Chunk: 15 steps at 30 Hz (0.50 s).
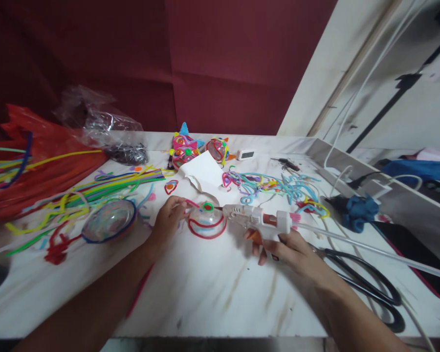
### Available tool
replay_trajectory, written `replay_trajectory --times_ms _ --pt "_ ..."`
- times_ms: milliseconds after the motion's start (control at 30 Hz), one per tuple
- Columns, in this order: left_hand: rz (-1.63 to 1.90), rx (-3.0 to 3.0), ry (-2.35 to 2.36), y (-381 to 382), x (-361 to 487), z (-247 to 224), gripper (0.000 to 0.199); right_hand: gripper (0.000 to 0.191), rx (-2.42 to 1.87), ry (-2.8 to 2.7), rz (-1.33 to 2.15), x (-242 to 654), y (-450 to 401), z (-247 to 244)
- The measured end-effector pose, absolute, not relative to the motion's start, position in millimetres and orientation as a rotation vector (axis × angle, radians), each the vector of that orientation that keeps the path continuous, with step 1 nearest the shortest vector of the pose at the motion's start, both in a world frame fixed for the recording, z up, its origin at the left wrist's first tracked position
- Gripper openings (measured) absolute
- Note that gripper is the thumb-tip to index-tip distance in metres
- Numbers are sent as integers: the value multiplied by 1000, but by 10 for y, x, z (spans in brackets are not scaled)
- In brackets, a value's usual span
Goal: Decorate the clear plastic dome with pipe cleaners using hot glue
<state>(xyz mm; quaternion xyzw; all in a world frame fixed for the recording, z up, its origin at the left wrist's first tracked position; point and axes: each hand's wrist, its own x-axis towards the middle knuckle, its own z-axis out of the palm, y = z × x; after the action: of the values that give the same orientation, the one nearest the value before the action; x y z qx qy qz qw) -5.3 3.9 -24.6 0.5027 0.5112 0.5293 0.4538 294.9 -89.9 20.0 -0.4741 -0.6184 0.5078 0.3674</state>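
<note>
A clear dome (206, 225) with red pipe cleaner lines and a green-and-red round piece on top rests on the white marbled table (205, 303). My left hand (169, 219) is closed at the dome's left side, its fingers pinching a pink pipe cleaner (193, 203) that reaches toward the top. My right hand (284, 248) grips a white glue gun (246, 215) by its handle, with the nozzle pointing left at the round piece. Whether the nozzle touches it, I cannot tell.
Left lie another dome (110, 221), many pipe cleaners (121, 185) and a red bag (51, 171). Behind are white paper (202, 172) and decorated figures (184, 151). Black-handled scissors (366, 278), cut pipe cleaners (278, 186) and a dark phone (414, 254) lie right.
</note>
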Motion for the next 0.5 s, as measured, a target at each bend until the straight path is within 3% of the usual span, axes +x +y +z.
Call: replay_trajectory --times_ms 500 --pt "1454 1330 1178 -26 -39 -177 43 31 -1436 -1767 1045 3018 -1075 124"
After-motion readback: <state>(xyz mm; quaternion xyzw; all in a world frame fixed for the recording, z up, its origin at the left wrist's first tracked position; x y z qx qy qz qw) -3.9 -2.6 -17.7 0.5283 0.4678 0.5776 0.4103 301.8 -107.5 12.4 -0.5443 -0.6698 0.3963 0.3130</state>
